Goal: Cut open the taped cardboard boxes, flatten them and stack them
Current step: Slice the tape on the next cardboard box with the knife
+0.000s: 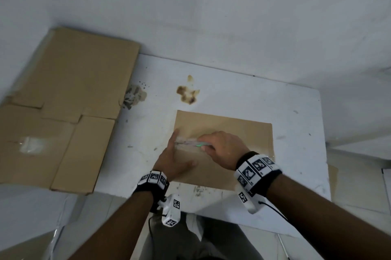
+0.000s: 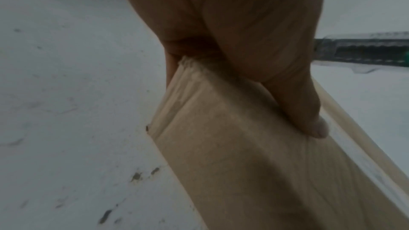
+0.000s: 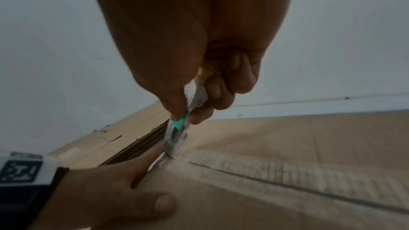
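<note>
A brown cardboard box [image 1: 232, 130] lies on the white table [image 1: 296, 111], a strip of clear tape [image 3: 276, 172] running along its top seam. My left hand [image 1: 173, 160] braces the box's left end, with straight fingers along the side and the thumb [image 2: 303, 111] pressed flat on top. My right hand [image 1: 222, 147] grips a clear utility knife with a green slider [image 3: 178, 127]. The blade tip touches the tape at the seam's left end, close to the left index finger [image 3: 143, 162].
A stack of flattened cardboard boxes [image 1: 63, 101] lies on the table's left side, against the white wall. Brown stains [image 1: 187, 93] mark the table behind the box. The table's front edge is just below my wrists, and tiled floor shows beyond it.
</note>
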